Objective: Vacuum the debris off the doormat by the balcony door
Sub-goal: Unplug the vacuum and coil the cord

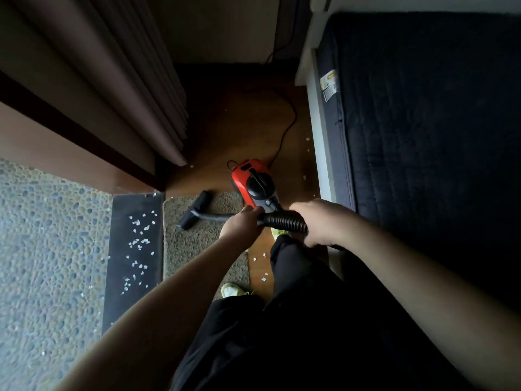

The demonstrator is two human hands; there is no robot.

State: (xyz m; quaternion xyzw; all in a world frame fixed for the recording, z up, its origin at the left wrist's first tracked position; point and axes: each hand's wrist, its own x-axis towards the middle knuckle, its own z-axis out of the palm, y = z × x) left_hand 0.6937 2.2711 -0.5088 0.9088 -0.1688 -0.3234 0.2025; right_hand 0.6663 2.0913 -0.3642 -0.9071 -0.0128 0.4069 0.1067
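Observation:
A speckled grey-brown doormat (194, 244) lies on the wood floor beside a dark door sill (134, 266) strewn with several white scraps (138, 242). A red and black vacuum cleaner (253, 183) stands at the mat's far right corner. Its black wand (214, 217) runs left to a black floor nozzle (194, 210) resting on the mat's far end. My left hand (242, 225) grips the wand where it meets the ribbed hose (284, 221). My right hand (318, 221) grips the hose just to the right.
A dark mattress on a white bed frame (318, 131) borders the right. Pleated curtains (118, 80) hang at the left. Pebbled balcony floor (48, 249) lies beyond the sill. The power cord (284, 134) trails away over the wood floor. White scraps (263, 278) lie near my shoes.

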